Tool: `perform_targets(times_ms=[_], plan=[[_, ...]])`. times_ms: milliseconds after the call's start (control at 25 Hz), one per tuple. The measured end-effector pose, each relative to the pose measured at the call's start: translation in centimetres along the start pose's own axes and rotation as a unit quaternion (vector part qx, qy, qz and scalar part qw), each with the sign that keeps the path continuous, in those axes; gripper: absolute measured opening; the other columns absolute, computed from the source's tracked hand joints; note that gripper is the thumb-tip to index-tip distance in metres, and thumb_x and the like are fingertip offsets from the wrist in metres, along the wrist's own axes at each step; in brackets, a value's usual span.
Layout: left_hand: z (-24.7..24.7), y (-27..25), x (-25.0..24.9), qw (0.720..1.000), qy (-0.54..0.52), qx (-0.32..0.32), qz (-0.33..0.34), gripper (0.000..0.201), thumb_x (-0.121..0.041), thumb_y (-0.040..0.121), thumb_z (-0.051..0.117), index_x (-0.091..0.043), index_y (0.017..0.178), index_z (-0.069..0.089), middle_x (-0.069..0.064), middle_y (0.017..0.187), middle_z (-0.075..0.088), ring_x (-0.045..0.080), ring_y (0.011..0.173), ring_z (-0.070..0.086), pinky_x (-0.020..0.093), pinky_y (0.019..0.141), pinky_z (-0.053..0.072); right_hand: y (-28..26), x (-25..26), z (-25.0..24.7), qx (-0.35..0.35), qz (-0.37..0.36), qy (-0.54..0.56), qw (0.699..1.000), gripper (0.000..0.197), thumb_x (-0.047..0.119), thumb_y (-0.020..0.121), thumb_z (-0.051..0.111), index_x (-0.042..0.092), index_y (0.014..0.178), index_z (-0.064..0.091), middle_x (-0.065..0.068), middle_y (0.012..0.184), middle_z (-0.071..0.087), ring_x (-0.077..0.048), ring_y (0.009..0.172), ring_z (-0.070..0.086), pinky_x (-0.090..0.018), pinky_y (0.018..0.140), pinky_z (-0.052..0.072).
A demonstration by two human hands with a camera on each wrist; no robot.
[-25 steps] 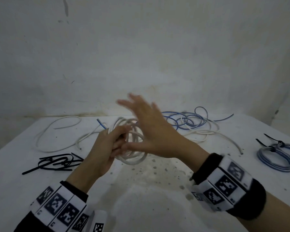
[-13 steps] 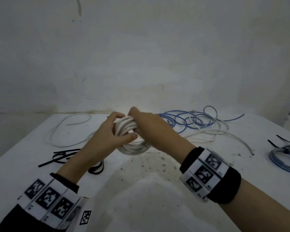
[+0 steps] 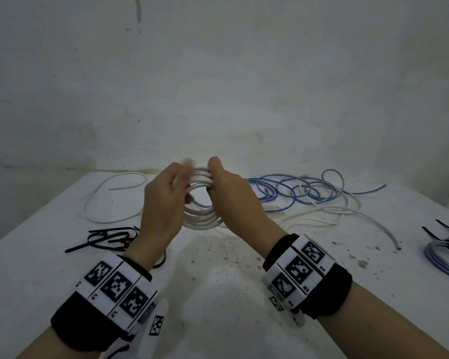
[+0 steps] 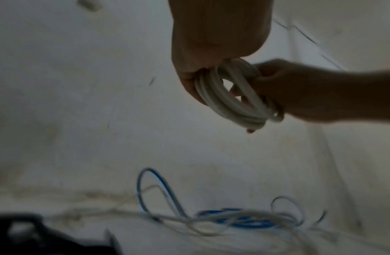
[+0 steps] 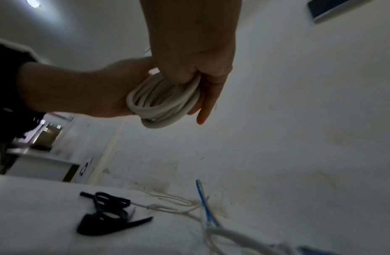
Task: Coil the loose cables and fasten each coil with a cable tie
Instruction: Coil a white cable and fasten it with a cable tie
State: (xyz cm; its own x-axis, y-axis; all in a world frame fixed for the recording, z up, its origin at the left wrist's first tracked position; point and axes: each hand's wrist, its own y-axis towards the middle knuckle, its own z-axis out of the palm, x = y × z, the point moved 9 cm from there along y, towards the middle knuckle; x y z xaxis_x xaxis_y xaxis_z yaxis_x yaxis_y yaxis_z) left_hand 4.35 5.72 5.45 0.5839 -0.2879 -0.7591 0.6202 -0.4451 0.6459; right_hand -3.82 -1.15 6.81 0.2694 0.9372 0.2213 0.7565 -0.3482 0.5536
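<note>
A white cable coil [image 3: 201, 218] of several loops is held upright above the table between both hands. My right hand [image 3: 214, 178] grips its right side, thumb over the top and fingers through the loop; in the right wrist view the coil [image 5: 163, 101] lies against those fingers [image 5: 208, 103]. My left hand [image 3: 183, 183] holds the left side, its fingertips blurred at the top; in the left wrist view it [image 4: 196, 82] wraps the coil [image 4: 231, 100]. Black cable ties [image 3: 109, 238] lie left of my left wrist.
On the white table [image 3: 218, 294], loose blue cable [image 3: 296, 189] and white cable [image 3: 347, 216] tangle behind my right hand. Another white cable [image 3: 109, 200] curves at the back left. A tied blue coil [image 3: 446, 257] lies at the far right. A wall stands close behind.
One second ago my right hand was spread open over the coil that the left held. It has since closed on the coil, and both hands now hold it up.
</note>
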Motion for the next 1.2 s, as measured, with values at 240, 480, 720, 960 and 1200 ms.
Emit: perform_targets(times_ms=[240,480,720,960,1200], plan=[[1.0,-0.4,-0.3,0.961,0.181,0.142,0.152,0.04,-0.05,0.085,0.043,-0.019,0.108,0.054,-0.015,0.084,0.054,0.003,0.069,0.057,0.017,0.065,0.047,0.2,0.0,1.2,0.029,-0.009,-0.086,0.996,0.01,0.017,0.097,0.036,0.01,0.104,0.037,0.001,0.074,0.042,-0.024,0.061,0.048,-0.031,0.058,0.029],[-2.2,0.8,4.0,0.984,-0.057,0.088,-0.144,0.051,-0.053,0.09,0.039,-0.01,0.075,0.062,-0.004,0.048,0.055,0.012,0.044,0.052,0.033,0.053,0.05,1.4,3.1,3.7,0.058,-0.044,-0.16,0.984,0.028,0.008,0.096,0.034,0.006,0.125,0.035,0.006,0.06,0.03,-0.019,0.049,0.033,-0.026,0.044,0.013],[-7.8,0.0,4.6,0.99,0.052,-0.067,-0.112,0.014,-0.036,0.083,0.059,-0.024,0.077,0.061,-0.01,0.059,0.059,0.001,0.05,0.051,0.023,0.053,0.042,3.6,6.3,6.9,0.063,-0.015,-0.12,0.991,0.021,0.011,0.098,0.032,0.007,0.118,0.036,-0.005,0.083,0.06,-0.021,0.06,0.045,-0.025,0.044,0.014],[-13.1,0.7,5.9,0.983,0.111,-0.118,-0.086,0.015,-0.03,0.084,0.061,-0.029,0.069,0.061,-0.01,0.07,0.063,0.012,0.068,0.058,0.031,0.068,0.044,2.8,5.5,11.2,0.304,0.073,0.324,0.893,0.043,0.037,0.096,0.045,0.021,0.129,0.023,-0.011,0.106,0.062,-0.025,0.084,0.064,-0.037,0.077,0.05],[-16.1,2.2,6.8,0.976,0.123,-0.155,-0.086,0.021,-0.027,0.084,0.062,-0.032,0.066,0.055,-0.015,0.071,0.058,0.017,0.076,0.055,0.03,0.072,0.043,-0.1,-0.1,16.9,0.447,-0.067,-0.099,0.887,0.054,0.001,0.094,0.04,0.033,0.136,0.035,-0.006,0.124,0.055,-0.024,0.106,0.056,-0.035,0.086,0.046]])
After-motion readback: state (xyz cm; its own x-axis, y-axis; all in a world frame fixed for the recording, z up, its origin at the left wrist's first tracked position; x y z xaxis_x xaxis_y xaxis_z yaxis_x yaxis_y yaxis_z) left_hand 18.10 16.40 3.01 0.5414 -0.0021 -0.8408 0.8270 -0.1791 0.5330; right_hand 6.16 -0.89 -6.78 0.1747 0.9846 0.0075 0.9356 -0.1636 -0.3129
